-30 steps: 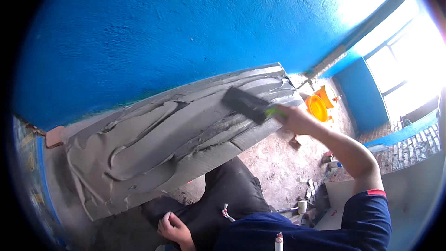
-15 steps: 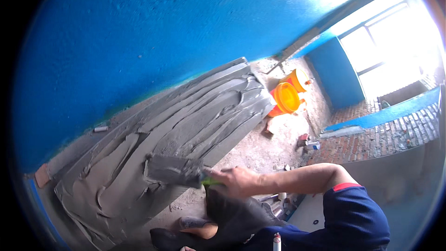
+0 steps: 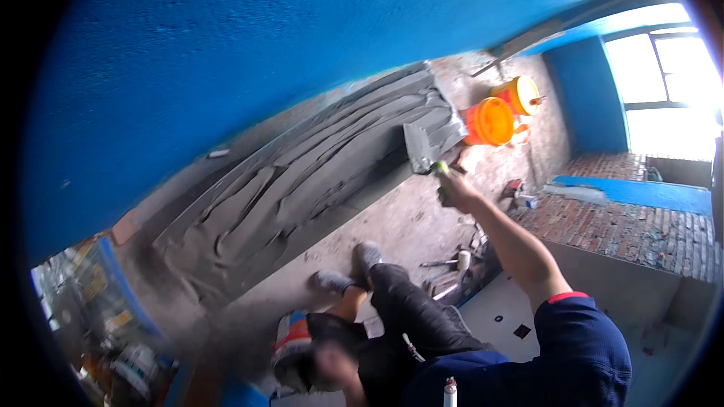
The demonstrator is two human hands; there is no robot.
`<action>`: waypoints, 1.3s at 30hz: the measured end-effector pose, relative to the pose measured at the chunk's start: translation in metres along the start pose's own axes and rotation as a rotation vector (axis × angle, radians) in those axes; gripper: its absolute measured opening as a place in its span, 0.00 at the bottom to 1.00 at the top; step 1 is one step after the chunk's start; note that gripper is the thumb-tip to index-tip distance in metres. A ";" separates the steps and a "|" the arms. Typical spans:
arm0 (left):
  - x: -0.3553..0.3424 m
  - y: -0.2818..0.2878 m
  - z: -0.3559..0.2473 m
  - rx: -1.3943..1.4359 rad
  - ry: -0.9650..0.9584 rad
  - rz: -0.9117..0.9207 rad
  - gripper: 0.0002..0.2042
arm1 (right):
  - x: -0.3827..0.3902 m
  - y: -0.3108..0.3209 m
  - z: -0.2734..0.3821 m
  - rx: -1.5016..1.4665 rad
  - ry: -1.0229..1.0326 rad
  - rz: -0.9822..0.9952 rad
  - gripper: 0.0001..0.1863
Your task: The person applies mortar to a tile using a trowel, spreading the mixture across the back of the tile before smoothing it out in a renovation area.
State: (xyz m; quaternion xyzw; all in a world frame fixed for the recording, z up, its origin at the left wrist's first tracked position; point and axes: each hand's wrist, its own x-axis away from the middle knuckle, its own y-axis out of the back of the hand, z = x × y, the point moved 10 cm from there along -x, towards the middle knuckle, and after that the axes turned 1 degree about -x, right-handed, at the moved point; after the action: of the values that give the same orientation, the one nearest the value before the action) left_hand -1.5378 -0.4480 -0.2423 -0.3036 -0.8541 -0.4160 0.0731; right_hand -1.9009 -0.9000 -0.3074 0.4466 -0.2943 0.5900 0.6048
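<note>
My right hand (image 3: 458, 190) is closed round the green handle of a steel trowel (image 3: 416, 148). The trowel's grey-smeared blade lies over the near edge of a long slab coated with grey mortar (image 3: 302, 162), close to its far right end. I cannot tell if the blade presses on the mortar. Wavy ridges run along the coat, with a smoother strip near the slab's front edge. My left hand (image 3: 335, 365) is low in the head view beside my leg, blurred, its fingers not readable.
An orange bucket (image 3: 490, 122) and a yellow bucket (image 3: 520, 95) stand past the slab's far end. Along its back runs a blue wall (image 3: 226, 53). A white-headed mallet (image 3: 463, 260) and other tools lie right of my feet. Cluttered containers (image 3: 132, 362) are at lower left.
My right hand has carried the trowel from the slab's near middle toward its far right end. The view has shifted; my feet and my blurred left hand now show more.
</note>
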 end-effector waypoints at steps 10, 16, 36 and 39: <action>-0.021 0.001 -0.007 -0.658 0.510 0.441 0.33 | 0.160 -0.371 -0.143 0.533 0.185 0.198 0.27; -0.024 -0.002 0.000 -0.678 0.425 0.472 0.35 | 0.163 -0.395 -0.159 1.168 0.323 0.474 0.23; -0.002 -0.041 0.012 -0.968 0.290 0.541 0.31 | 0.048 0.064 0.033 1.023 0.365 -0.399 0.21; 0.001 -0.025 0.014 -0.997 0.305 0.261 0.24 | 0.032 0.061 0.028 1.173 0.270 -0.452 0.21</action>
State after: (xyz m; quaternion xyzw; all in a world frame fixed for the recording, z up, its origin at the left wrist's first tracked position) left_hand -1.5508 -0.4485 -0.2680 -0.3414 -0.4877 -0.7979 0.0944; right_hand -1.9518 -0.9165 -0.2554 0.6759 0.2576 0.5619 0.4014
